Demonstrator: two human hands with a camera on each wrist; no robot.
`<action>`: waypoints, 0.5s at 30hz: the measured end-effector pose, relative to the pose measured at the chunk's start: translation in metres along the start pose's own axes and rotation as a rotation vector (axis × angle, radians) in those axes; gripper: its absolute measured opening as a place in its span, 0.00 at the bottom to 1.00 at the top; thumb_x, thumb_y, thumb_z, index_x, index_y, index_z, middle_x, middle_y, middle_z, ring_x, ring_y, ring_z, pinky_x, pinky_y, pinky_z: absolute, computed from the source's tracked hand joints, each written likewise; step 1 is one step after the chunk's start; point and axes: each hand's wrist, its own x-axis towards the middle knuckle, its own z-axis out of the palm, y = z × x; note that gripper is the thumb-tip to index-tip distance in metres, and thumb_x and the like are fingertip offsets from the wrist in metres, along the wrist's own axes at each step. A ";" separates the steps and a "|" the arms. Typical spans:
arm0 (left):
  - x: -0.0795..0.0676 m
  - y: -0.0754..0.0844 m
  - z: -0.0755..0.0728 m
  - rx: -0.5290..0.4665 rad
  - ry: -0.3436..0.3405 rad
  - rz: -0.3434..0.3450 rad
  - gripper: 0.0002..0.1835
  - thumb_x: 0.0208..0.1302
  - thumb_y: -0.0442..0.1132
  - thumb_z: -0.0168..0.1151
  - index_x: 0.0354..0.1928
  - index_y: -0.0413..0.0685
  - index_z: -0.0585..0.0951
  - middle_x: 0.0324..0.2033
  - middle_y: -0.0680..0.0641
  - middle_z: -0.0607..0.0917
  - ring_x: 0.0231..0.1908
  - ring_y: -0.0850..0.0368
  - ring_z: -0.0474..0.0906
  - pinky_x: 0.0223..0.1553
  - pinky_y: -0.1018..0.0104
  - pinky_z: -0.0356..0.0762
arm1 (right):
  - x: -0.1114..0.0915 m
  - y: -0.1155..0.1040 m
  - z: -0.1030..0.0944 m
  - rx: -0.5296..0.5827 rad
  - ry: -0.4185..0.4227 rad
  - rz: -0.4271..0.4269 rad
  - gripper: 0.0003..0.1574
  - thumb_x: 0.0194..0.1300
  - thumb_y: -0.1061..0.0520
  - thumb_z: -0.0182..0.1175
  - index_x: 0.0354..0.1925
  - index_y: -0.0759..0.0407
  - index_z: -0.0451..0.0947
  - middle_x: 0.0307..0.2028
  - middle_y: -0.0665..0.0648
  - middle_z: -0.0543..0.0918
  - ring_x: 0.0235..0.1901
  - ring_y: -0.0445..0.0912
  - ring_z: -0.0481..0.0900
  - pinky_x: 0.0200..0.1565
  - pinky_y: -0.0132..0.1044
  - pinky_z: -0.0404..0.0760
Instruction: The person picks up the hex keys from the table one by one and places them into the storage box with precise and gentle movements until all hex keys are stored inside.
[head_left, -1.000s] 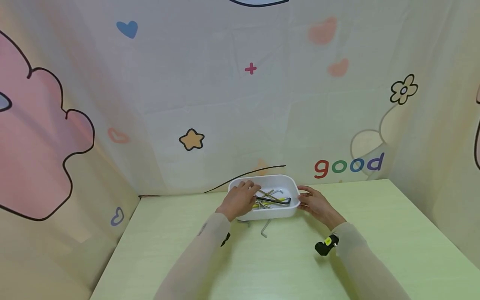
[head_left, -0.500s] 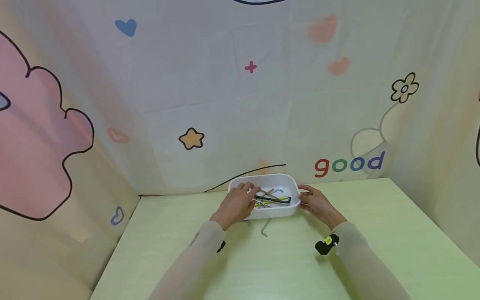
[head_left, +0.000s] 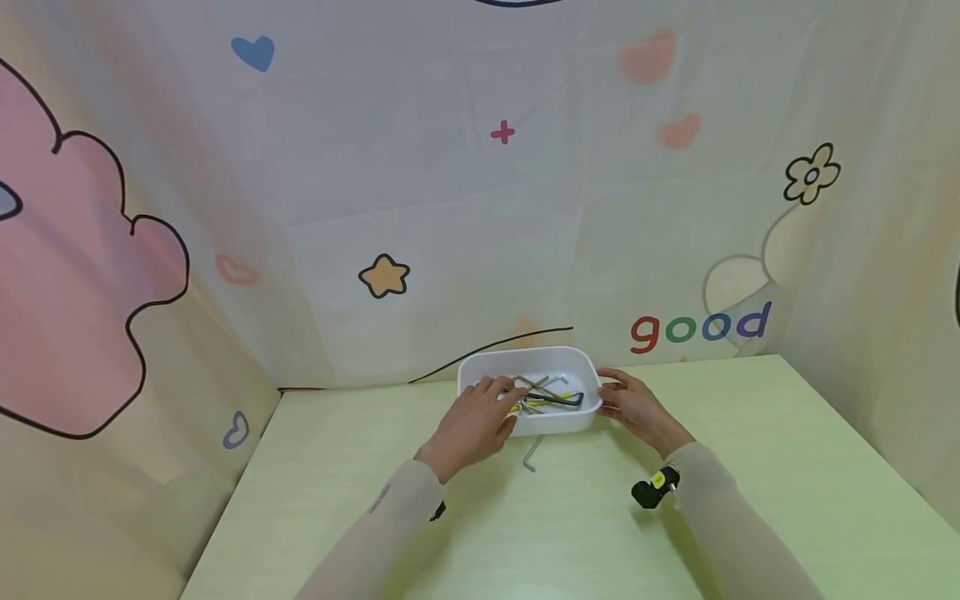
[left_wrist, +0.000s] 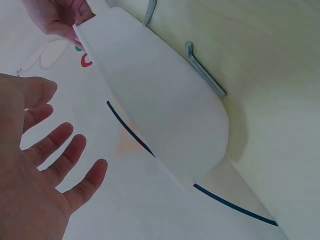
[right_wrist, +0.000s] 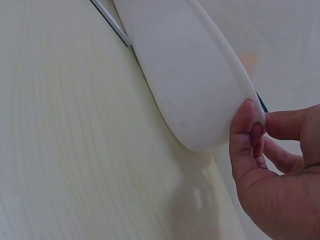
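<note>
A white plastic bin (head_left: 557, 422) stands near the back edge of the table, with several hex keys (head_left: 558, 400) in black, yellow, brass and silver tones crossed inside. My right hand (head_left: 636, 410) holds its right end; in the right wrist view, thumb and fingers (right_wrist: 244, 120) pinch the rim. Over the bin's left front is my left hand (head_left: 472, 421), which hides that corner. In the left wrist view this hand (left_wrist: 47, 155) has its fingers spread apart, nothing between them. One silver hex key (head_left: 532, 454) lies on the table against the bin's front, and another (left_wrist: 205, 70) appears in the left wrist view.
Behind the bin hangs a printed curtain (head_left: 450, 208) with hearts, a star and the word "good", and it closes in both sides too. Pale wood-grain tabletop (head_left: 570, 533) extends in front. Each wrist wears a small black camera (head_left: 654, 488).
My left hand has drawn back a little toward me and the left, baring more hex keys in the bin and covering the left one on the table. My right hand keeps its hold.
</note>
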 end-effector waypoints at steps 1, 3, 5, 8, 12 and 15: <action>-0.001 0.001 0.000 -0.001 -0.002 0.001 0.23 0.70 0.46 0.58 0.66 0.59 0.70 0.59 0.52 0.75 0.58 0.54 0.73 0.54 0.60 0.80 | 0.000 0.000 0.000 0.000 0.001 0.001 0.33 0.74 0.63 0.47 0.74 0.62 0.53 0.59 0.68 0.68 0.47 0.50 0.75 0.43 0.28 0.83; -0.004 0.003 -0.001 -0.004 -0.007 0.000 0.23 0.70 0.47 0.58 0.65 0.59 0.71 0.60 0.52 0.75 0.59 0.54 0.73 0.56 0.59 0.80 | 0.001 0.000 0.000 0.002 0.002 -0.001 0.33 0.74 0.64 0.47 0.74 0.62 0.53 0.58 0.67 0.68 0.47 0.50 0.75 0.43 0.28 0.83; -0.006 0.005 -0.002 -0.003 -0.014 0.001 0.23 0.70 0.47 0.57 0.65 0.58 0.71 0.61 0.52 0.75 0.60 0.54 0.73 0.56 0.59 0.79 | 0.000 0.001 0.000 0.000 0.001 -0.007 0.33 0.74 0.64 0.47 0.74 0.63 0.53 0.58 0.67 0.69 0.46 0.49 0.75 0.43 0.28 0.83; -0.010 0.007 -0.002 -0.006 -0.020 0.006 0.22 0.70 0.47 0.57 0.65 0.58 0.72 0.61 0.53 0.75 0.60 0.54 0.72 0.56 0.59 0.79 | 0.000 0.001 0.000 0.000 0.005 -0.009 0.33 0.74 0.64 0.47 0.73 0.63 0.53 0.57 0.67 0.70 0.46 0.48 0.76 0.43 0.28 0.83; -0.015 0.011 -0.001 -0.003 -0.029 0.020 0.22 0.70 0.47 0.56 0.65 0.60 0.71 0.59 0.53 0.75 0.59 0.55 0.72 0.54 0.60 0.79 | -0.001 0.000 0.000 -0.004 0.006 -0.003 0.33 0.75 0.63 0.47 0.74 0.62 0.53 0.57 0.66 0.70 0.45 0.48 0.76 0.43 0.28 0.83; -0.018 0.014 0.001 0.008 -0.029 0.034 0.22 0.70 0.47 0.56 0.65 0.61 0.71 0.58 0.54 0.76 0.58 0.55 0.73 0.53 0.61 0.79 | -0.001 0.000 0.000 -0.007 0.011 0.003 0.33 0.74 0.63 0.47 0.73 0.62 0.54 0.58 0.67 0.69 0.45 0.48 0.76 0.43 0.28 0.83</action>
